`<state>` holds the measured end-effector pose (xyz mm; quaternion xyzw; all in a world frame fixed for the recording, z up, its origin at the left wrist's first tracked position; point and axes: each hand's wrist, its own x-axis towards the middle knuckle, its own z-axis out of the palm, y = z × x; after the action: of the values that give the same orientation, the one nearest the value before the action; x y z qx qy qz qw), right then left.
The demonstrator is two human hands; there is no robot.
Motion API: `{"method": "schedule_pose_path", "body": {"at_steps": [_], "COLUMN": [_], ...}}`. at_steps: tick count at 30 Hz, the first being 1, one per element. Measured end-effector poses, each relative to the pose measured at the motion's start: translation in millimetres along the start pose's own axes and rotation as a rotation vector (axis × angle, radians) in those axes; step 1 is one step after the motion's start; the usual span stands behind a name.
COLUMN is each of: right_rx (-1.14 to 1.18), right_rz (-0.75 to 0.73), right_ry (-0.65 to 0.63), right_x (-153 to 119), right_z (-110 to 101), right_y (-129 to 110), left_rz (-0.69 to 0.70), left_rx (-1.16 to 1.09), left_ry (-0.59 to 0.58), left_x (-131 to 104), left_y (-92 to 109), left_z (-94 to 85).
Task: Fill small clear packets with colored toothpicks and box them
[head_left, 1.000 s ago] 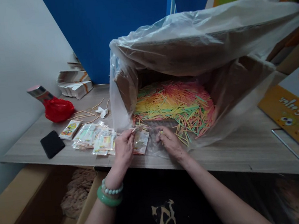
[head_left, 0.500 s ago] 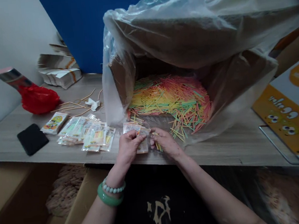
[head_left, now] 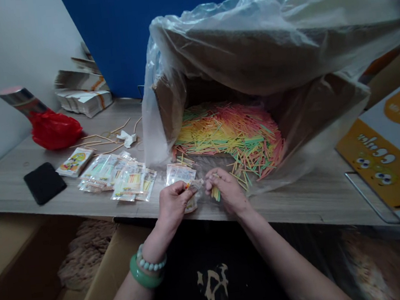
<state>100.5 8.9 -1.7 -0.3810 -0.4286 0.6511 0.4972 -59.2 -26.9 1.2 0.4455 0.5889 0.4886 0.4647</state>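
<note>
Left hand (head_left: 172, 202), with a green bangle and a pale bead bracelet at its wrist, pinches a small clear printed packet (head_left: 192, 192) between thumb and fingers at the near edge of the pale wooden table (head_left: 317, 194). Right hand (head_left: 226, 190) sits just beside it, fingers closed on a small bunch of coloured sticks (head_left: 215, 194) whose ends poke out below the fist. Both hands are directly in front of the open cardboard box lined with clear plastic (head_left: 248, 67), which lies on its side with a heap of red, yellow and green sticks (head_left: 230, 134) spilling toward its mouth. Left of the box lie a fan of filled clear packets (head_left: 119, 176), a black flat pouch (head_left: 44, 182) and a red plastic bag (head_left: 55, 130).
</note>
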Motion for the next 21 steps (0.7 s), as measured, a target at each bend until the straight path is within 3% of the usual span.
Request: {"method": "schedule_pose_path", "body": {"at_steps": [5,9,15,21], "right_rx": [0.152,0.166,0.126,0.018], "right_rz": [-0.271,-0.447,-0.514,-0.45], "right_ry": [0.058,0.027,0.029,0.04], "right_x": [6,7,4,-2], "right_z": [14,37,42,34], "right_y": [-36,-47,-33,-32], "left_rz": [0.035,0.01,-0.018,-0.07], "left_rx": [0.029,0.0,-0.102,-0.192], "left_ry": [-0.08,-0.088,-0.12,-0.124], "left_x": [-3,-5,-6,-5], "left_y": [0,7,17,21], "left_z": [4.9,13.4,17.7,18.9]}}
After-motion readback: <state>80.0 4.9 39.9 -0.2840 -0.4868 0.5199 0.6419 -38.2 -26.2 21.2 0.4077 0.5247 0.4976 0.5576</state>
